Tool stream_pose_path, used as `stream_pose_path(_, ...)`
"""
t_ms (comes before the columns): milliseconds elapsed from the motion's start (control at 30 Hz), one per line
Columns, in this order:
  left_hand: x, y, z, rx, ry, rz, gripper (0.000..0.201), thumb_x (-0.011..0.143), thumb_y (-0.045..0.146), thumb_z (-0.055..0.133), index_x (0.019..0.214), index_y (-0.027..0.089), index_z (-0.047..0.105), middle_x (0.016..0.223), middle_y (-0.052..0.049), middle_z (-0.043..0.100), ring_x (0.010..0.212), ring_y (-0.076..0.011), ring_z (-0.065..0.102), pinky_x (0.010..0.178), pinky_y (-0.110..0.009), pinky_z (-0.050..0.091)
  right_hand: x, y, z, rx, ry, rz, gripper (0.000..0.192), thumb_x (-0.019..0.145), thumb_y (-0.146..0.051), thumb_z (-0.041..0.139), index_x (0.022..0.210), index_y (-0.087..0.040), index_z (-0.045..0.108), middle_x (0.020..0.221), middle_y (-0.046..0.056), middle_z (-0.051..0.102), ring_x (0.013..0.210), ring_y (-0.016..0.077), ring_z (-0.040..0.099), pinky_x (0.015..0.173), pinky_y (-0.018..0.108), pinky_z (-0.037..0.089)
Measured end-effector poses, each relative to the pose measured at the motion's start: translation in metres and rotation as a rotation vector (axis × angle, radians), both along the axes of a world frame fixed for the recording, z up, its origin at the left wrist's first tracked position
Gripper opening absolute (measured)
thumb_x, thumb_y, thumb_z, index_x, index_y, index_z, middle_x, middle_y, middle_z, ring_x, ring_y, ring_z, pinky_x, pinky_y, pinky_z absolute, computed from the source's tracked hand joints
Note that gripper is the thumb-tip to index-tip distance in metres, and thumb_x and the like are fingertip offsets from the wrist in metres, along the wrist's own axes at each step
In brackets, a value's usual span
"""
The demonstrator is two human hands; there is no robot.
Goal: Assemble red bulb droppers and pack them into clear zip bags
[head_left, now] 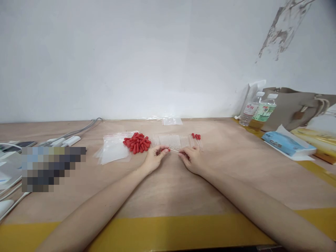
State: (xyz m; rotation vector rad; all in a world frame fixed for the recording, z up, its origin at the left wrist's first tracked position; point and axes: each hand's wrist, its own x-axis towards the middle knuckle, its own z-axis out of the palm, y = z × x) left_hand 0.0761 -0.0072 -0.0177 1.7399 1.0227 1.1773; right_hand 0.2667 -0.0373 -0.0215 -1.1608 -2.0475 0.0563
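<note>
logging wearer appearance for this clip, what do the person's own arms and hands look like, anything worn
Both forearms are bare to the frame's bottom edge: no sleeves, gloves, watch or bracelets show. The left hand and right hand show no rings, though the fingers are too small to be sure.

Two hands meet over a thin clear tube on the desk

The left hand [154,157] pinches a red cap [168,150] onto the clear tube [174,151], whose other end the right hand [192,159] holds; toward the desk's [168,189] far edge lie loose red caps [137,142], a row of tubes [172,141] and plastic bags [114,148].
</note>
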Motion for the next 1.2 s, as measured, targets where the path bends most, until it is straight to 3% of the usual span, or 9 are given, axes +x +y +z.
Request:
stream_pose_path(167,0.0,0.0,-0.004,-0.053,-0.002,-0.076,0.031,0.072,0.034,0.058,0.094,0.011,0.061,0.077,-0.006,0.067,0.066,-0.0137,0.061,0.07,-0.029,0.049,0.0,0.0,0.0,-0.006,-0.001,0.024,0.013,0.084,-0.022,0.045,0.082,-0.019,0.057,0.077,0.0,0.064,0.069,0.0122,0.055,0.075,0.031,0.026)
stream_pose_path(567,-0.003,-0.01,0.0,0.076,0.17,-0.222,0.02,0.078,0.029,0.052,0.084,0.013,0.062,0.069,-0.002,0.059,0.057,-0.0095,0.055,0.058,-0.023,0.048,0.016,0.008,0.0,-0.018,-0.138,0.145,0.021,0.087,-0.028,0.043,0.086,-0.023,0.063,0.08,0.0,0.066,0.068,0.0118,0.055,0.077,0.032,0.024)
stream_pose_path(833,-0.004,-0.017,0.007,0.324,0.448,-0.1,0.02,0.082,0.029,0.048,0.084,0.015,0.061,0.075,-0.004,0.058,0.069,-0.0133,0.053,0.063,-0.025,0.044,0.012,0.001,0.005,0.073,-0.238,0.061,0.024,0.087,-0.028,0.04,0.083,-0.022,0.063,0.076,0.0,0.064,0.063,0.0105,0.052,0.074,0.031,0.022)
stream_pose_path(1200,-0.003,-0.018,0.002,0.375,0.477,-0.184,0.021,0.083,0.029,0.045,0.086,0.016,0.062,0.079,-0.004,0.06,0.073,-0.0144,0.054,0.066,-0.026,0.044,0.005,-0.003,0.005,0.054,-0.349,0.043,0.03,0.087,-0.028,0.035,0.07,-0.02,0.059,0.068,0.001,0.063,0.059,0.0122,0.048,0.071,0.03,0.023)
